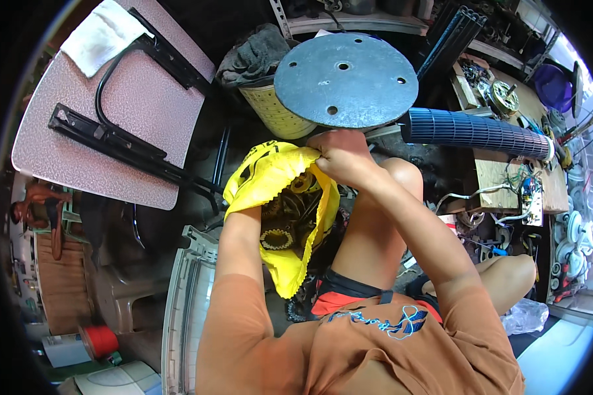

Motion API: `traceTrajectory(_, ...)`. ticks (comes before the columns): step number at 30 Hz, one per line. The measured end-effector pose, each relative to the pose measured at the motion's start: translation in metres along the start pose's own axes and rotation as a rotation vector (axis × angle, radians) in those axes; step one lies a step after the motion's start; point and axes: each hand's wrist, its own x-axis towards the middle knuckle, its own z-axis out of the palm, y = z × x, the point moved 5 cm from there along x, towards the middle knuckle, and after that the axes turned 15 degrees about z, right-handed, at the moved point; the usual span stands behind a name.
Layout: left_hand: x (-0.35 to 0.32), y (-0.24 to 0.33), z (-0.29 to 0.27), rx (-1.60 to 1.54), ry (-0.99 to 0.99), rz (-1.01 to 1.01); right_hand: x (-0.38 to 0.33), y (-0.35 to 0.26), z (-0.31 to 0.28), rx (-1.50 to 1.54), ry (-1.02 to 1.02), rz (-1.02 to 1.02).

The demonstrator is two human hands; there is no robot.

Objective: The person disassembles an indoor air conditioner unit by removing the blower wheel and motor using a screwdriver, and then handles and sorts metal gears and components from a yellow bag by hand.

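A yellow plastic bag [283, 266] with a zigzag-cut edge hangs open in front of me. Gripping its upper right rim, my right hand [342, 157] has its fingers closed on the plastic. My left forearm [242, 243] reaches into the bag's left side, and the hand itself is hidden inside. Within the bag lie dark metal parts, among them a toothed metal ring [277, 239] near the front. Farther back in it is a round yellowish part [302, 183].
Just beyond my right hand is a round dark metal plate [346, 79] with holes, near a yellow bucket [277, 108] topped with grey cloth. A folding table [145, 99] stands on its side at left. A long blower wheel [474, 135] and a cluttered wooden bench [494, 181] are at right.
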Motion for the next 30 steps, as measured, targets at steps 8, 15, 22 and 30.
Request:
traceTrajectory(8,-0.011,-0.004,-0.008,-0.095,-0.015,-0.046,-0.011,-0.012,0.012,0.163,-0.053,-0.038)
traceTrajectory(15,-0.004,-0.003,-0.01,-0.158,-0.037,-0.068,-0.032,-0.014,-0.004,0.238,-0.04,-0.08)
traceTrajectory(22,0.005,0.0,-0.009,-0.226,-0.072,-0.12,-0.026,-0.002,0.004,0.281,0.043,-0.062)
traceTrajectory(30,-0.03,0.012,0.006,-0.366,-0.113,-0.248,-0.031,-0.015,0.005,0.371,-0.105,-0.187)
